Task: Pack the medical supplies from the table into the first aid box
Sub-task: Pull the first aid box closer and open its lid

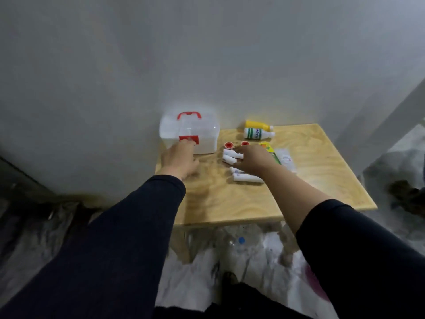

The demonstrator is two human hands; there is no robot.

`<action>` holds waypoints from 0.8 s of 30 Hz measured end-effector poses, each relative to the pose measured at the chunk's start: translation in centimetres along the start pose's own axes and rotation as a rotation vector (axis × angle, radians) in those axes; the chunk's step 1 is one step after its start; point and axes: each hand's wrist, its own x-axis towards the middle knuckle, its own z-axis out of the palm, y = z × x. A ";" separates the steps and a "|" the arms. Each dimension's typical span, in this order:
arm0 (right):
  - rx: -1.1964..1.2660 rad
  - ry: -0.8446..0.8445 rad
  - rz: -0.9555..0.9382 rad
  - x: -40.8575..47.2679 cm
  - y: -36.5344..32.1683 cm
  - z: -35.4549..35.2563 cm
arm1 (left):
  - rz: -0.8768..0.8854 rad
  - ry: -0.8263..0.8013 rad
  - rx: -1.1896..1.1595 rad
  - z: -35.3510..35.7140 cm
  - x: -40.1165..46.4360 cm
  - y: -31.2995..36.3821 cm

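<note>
Small light wood table set against a grey wall. First aid box, translucent white w/ red handle and red latch, sits at the far-left corner, lid down. Left hand reaches to the box front, fingertips on or just at the latch; fingers loosely spread, not clamped on anything. Right hand hovers over the white rolls mid-table, fingers apart, palm down; can't tell if it touches them. More white tubes lie just below that hand. Two red-capped items sit beside the box. Yellow bottle and green-label white bottle lie on their sides at the back. Green-yellow packet and clear pouches lie right of the hand. Dark sleeves on both arms, the right one pushed up.
</note>
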 end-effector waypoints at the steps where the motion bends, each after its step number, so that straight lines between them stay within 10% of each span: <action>1: -0.014 0.009 -0.030 1.0 -0.9 0.3 | -0.020 0.015 -0.009 -0.1 0.3 -1.2; 14: -0.306 0.151 -0.417 14.1 -6.1 4.6 | -0.111 0.092 -0.033 2.9 9.2 -8.5; 24: -0.417 0.266 -0.365 16.2 -6.8 7.8 | -0.039 0.125 -0.001 5.4 11.1 -9.3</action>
